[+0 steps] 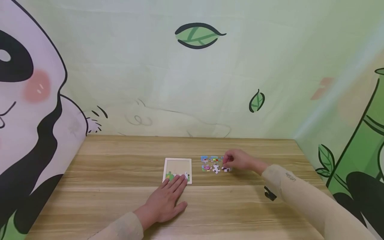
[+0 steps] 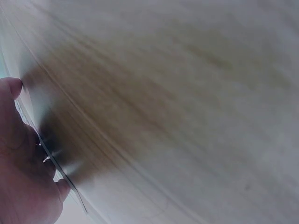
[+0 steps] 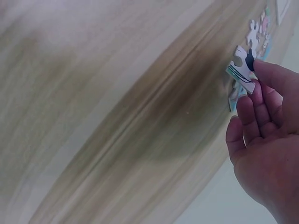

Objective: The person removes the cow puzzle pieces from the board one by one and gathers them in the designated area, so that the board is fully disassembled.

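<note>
In the head view a white-rimmed puzzle tray (image 1: 164, 165) lies on the table, with puzzle pieces (image 1: 169, 175) along its near edge. My left hand (image 1: 166, 200) lies flat with straight fingers over that edge and hides part of it; the left wrist view catches the hand (image 2: 28, 158) only at its left side. My right hand (image 1: 240, 160) is over the loose pieces right of the tray. The right wrist view shows its thumb and fingers pinching a white puzzle piece (image 3: 239, 65) with black and green markings, tilted up from the table.
Several loose puzzle pieces (image 1: 215, 168) lie in two rows between the tray and my right hand, some partly hidden by it. The wooden table (image 1: 120, 160) ends at a printed cloth wall (image 1: 150, 66). A small black object (image 1: 270, 193) shows below the right sleeve.
</note>
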`<state>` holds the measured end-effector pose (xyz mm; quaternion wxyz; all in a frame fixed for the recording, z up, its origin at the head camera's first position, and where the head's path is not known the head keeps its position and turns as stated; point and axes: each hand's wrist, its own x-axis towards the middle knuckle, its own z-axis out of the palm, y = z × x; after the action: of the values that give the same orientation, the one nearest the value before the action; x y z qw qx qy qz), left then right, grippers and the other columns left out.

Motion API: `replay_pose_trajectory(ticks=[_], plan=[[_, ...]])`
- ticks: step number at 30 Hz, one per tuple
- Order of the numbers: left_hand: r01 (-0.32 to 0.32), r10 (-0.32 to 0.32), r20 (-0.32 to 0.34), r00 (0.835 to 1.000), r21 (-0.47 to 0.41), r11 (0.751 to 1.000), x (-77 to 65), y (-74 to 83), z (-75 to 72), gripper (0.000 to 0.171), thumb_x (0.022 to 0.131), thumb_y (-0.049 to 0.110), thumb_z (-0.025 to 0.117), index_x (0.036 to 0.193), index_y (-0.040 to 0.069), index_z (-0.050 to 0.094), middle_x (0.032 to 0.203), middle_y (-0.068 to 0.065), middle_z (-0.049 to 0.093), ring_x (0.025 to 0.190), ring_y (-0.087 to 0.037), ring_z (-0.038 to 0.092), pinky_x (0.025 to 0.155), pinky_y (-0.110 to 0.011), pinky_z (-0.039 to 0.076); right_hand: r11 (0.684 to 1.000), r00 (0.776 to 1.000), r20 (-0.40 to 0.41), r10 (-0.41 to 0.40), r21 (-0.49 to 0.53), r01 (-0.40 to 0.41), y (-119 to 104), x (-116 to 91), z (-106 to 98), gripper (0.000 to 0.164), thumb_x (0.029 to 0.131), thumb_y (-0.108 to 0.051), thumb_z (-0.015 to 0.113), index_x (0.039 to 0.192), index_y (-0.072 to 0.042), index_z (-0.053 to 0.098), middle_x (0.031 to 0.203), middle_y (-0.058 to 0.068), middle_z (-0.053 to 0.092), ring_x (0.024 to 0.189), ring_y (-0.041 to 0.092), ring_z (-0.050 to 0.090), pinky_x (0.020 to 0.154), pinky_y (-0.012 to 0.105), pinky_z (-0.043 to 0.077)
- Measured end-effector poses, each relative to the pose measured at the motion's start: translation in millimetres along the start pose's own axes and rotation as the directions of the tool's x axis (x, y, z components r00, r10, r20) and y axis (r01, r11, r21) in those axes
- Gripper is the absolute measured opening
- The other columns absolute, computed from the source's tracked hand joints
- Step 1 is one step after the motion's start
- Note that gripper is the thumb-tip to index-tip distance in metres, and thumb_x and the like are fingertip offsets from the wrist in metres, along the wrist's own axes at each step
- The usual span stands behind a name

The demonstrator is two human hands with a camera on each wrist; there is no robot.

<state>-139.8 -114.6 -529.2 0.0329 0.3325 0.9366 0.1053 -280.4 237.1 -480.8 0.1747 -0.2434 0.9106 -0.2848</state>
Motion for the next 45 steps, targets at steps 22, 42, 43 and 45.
replay_pose_trajectory(ticks=[22,42,43,45], plan=[[-0.006,0.006,-0.009,1.0,-0.02,1.0,-0.3,0.9,-2.0,0.074,0.11,0.049,0.047,0.166,0.002,0.035,0.174,-0.014,0.032,0.161,-0.033,0.029,0.128,-0.056,0.028,0.997,0.992,-0.106,-0.062,-0.058,0.057,5,-6,6,0.01,0.093,-0.008,0.081,0.096,-0.006,0.072,0.09,0.001,0.068,0.084,0.013,0.06,0.078,0.029,0.053],[-0.007,0.007,-0.019,1.0,0.004,1.0,-1.4,-0.5,0.5,0.074,0.11,0.049,0.046,0.166,0.001,0.035,0.174,-0.014,0.032,0.161,-0.032,0.029,0.129,-0.055,0.028,0.989,0.994,-0.085,-0.071,-0.134,0.059,-4,-4,3,0.013,0.092,-0.013,0.084,0.098,-0.009,0.073,0.091,-0.003,0.069,0.084,0.015,0.059,0.077,0.031,0.052],[-0.007,0.007,-0.017,1.0,0.001,1.0,-1.4,0.1,-0.5,0.073,0.111,0.049,0.045,0.166,0.001,0.035,0.174,-0.014,0.032,0.161,-0.033,0.029,0.129,-0.055,0.028,0.989,0.994,-0.084,-0.075,-0.135,0.063,-7,-3,3,0.014,0.092,-0.013,0.084,0.098,-0.009,0.073,0.092,-0.002,0.07,0.084,0.015,0.06,0.078,0.032,0.053],[-0.006,0.006,-0.014,1.0,-0.003,1.0,-1.6,0.8,-1.8,0.073,0.111,0.049,0.044,0.166,0.002,0.035,0.174,-0.014,0.032,0.161,-0.032,0.029,0.129,-0.055,0.028,0.989,0.994,-0.08,-0.079,-0.132,0.068,-12,1,4,0.014,0.092,-0.013,0.084,0.099,-0.009,0.073,0.093,-0.001,0.07,0.085,0.016,0.061,0.079,0.032,0.053]])
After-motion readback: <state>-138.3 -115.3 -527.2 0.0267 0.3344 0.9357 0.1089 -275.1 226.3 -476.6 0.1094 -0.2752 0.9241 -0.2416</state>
